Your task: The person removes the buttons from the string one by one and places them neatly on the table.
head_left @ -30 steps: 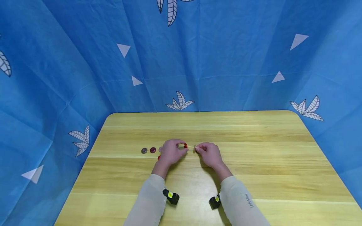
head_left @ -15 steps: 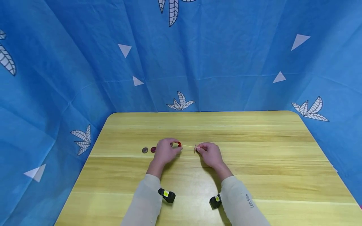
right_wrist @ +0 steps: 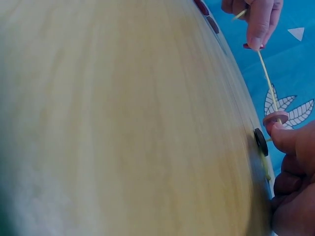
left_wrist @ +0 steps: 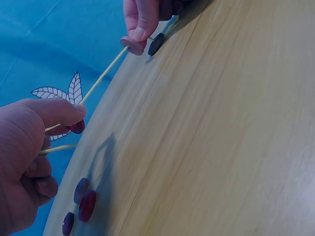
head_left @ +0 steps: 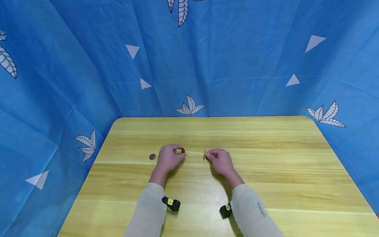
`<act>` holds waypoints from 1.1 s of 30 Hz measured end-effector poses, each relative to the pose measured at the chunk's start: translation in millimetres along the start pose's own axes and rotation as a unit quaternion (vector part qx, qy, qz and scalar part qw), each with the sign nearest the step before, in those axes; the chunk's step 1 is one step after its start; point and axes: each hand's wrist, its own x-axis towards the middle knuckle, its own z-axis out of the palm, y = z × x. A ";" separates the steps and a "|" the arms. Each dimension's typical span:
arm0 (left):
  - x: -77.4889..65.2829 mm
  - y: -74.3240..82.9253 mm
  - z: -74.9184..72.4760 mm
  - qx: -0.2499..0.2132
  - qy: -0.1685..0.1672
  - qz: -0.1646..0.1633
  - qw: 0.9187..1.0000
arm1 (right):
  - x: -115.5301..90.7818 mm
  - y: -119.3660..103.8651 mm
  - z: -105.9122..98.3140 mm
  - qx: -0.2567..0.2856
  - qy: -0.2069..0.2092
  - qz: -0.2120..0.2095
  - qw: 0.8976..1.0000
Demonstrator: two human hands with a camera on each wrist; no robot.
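Observation:
Between finger and thumb, my left hand (head_left: 168,159) pinches a red button (left_wrist: 77,127). A yellow string (left_wrist: 103,76) runs from it, stretched straight across to my right hand (head_left: 220,161). There, thumb and fingertips pinch a pinkish-brown button (right_wrist: 275,118) that is threaded on the string. Beside that button, below the right fingertips, a dark button (right_wrist: 261,142) stands on edge close to the tabletop. The string's other end loops out from under the left palm in the left wrist view.
Below the left hand, several loose buttons lie on the wooden table (head_left: 266,171), among them a red one (left_wrist: 87,206) and a purplish one (left_wrist: 81,190). A grey-brown button (head_left: 152,156) lies left of that hand. Blue patterned cloth (head_left: 237,59) hangs behind the table.
My left hand has moved left with the red button, and the stretch of string between the hands has grown longer. It now hides most loose buttons in the head view. The right hand stays nearly still.

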 end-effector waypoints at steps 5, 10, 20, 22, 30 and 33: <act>-0.7 -3.6 -6.8 -0.006 0.007 0.001 1.000 | -0.1 -0.9 -0.4 -0.004 0.001 0.001 1.000; -1.9 -8.0 -14.4 -0.006 0.018 -0.012 1.000 | -0.4 -1.9 -0.4 -0.009 0.001 0.001 1.000; -2.7 -24.0 -23.5 -0.023 0.028 -0.032 0.999 | -1.2 -0.7 -0.2 -0.014 0.003 -0.010 1.000; -3.9 -26.3 -25.8 -0.030 0.032 -0.031 0.999 | -1.7 -0.6 -0.1 -0.015 0.003 -0.010 1.000; -9.5 -32.8 -32.4 -0.046 0.044 -0.027 0.998 | -4.0 -2.2 -0.1 -0.013 0.000 -0.004 1.000; -11.3 -34.7 -34.4 -0.043 0.049 -0.031 0.997 | -4.6 -2.6 0.3 -0.010 0.002 -0.004 1.000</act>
